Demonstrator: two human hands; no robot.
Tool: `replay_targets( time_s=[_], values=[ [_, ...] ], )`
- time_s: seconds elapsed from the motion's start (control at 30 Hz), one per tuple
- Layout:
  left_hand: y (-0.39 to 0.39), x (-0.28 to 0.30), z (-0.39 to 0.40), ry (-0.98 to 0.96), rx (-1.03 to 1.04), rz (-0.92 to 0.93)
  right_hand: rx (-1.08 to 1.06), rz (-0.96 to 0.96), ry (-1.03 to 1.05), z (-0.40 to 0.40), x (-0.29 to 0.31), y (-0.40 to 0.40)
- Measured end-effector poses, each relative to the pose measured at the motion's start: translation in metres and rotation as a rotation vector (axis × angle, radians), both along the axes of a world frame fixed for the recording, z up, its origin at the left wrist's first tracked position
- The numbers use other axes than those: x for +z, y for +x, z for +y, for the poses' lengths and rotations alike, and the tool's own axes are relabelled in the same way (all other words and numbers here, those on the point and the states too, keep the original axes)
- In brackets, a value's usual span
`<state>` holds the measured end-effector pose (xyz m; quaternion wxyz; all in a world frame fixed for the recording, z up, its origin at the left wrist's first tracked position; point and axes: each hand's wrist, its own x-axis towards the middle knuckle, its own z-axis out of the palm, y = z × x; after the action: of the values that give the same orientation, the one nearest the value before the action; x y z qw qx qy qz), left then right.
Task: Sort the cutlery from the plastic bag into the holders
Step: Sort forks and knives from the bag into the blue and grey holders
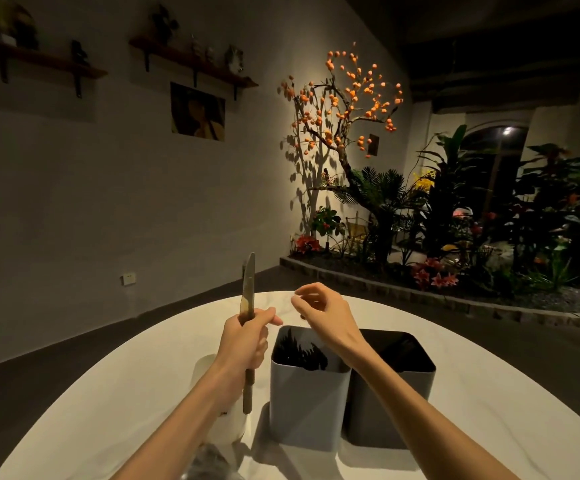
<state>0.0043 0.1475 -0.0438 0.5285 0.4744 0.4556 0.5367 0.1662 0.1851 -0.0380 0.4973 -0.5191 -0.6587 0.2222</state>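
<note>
Round white-clothed table [472,393], lower frame, bearing two square grey holders [302,407] at centre and a third white holder [227,427] left of them; left hand [247,337] fisted around an upright brown table knife [248,306] — blade up, just left of the holders; right hand [323,313] loosely curled, empty, hovering above them.

Orange-fruited tree [345,109], planter bed [454,244], wall shelves [191,60], poster [197,111], socket [128,278].
</note>
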Motion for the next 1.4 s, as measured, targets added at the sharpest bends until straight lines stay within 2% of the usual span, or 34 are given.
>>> replay_targets(
  time_s=[0.07,0.17,0.2,0.27,0.33,0.4,0.5,0.63,0.83,0.9,0.97,1.0,1.1,1.23,1.4],
  values=[
    [0.001,0.003,-0.003,0.007,-0.044,-0.052,0.074,-0.060,-0.012,-0.005,-0.003,0.001],
    [0.004,0.011,-0.011,0.014,-0.143,-0.131,0.186,-0.280,-0.095,-0.009,-0.015,0.002],
    [0.005,0.014,-0.015,0.015,-0.175,-0.137,0.181,-0.251,-0.091,-0.012,-0.012,0.002],
    [0.010,0.024,-0.021,0.018,-0.250,-0.120,0.182,0.016,-0.049,-0.023,0.010,0.002],
    [0.014,0.037,-0.028,0.029,-0.333,-0.068,0.314,0.248,-0.005,-0.038,0.044,0.004],
    [0.022,0.047,-0.035,0.043,-0.440,-0.001,0.435,0.306,0.015,-0.053,0.075,0.004],
    [0.042,0.056,-0.048,0.059,-0.560,0.023,0.461,0.302,0.075,-0.076,0.102,0.004],
    [0.066,0.062,-0.058,0.030,-0.584,0.007,0.286,0.060,0.155,-0.092,0.103,0.021],
    [0.085,0.062,-0.055,-0.016,-0.590,0.090,0.442,-0.044,-0.009,-0.116,0.101,0.065],
    [0.092,0.063,-0.051,0.001,-0.564,0.097,0.344,-0.169,0.071,-0.116,0.102,0.074],
    [0.099,0.068,-0.044,0.041,-0.549,0.125,0.159,-0.346,0.222,-0.113,0.105,0.079],
    [0.102,0.072,-0.041,0.061,-0.558,0.142,0.096,-0.371,0.269,-0.112,0.107,0.081],
    [0.112,0.079,-0.035,0.153,-0.562,0.221,0.042,-0.253,0.312,-0.109,0.117,0.088],
    [0.118,0.072,-0.021,0.250,-0.401,0.301,-0.135,-0.128,0.377,-0.104,0.130,0.112],
    [0.106,0.049,-0.017,0.234,-0.268,0.317,-0.223,-0.087,0.202,-0.084,0.080,0.126]
  ],
)
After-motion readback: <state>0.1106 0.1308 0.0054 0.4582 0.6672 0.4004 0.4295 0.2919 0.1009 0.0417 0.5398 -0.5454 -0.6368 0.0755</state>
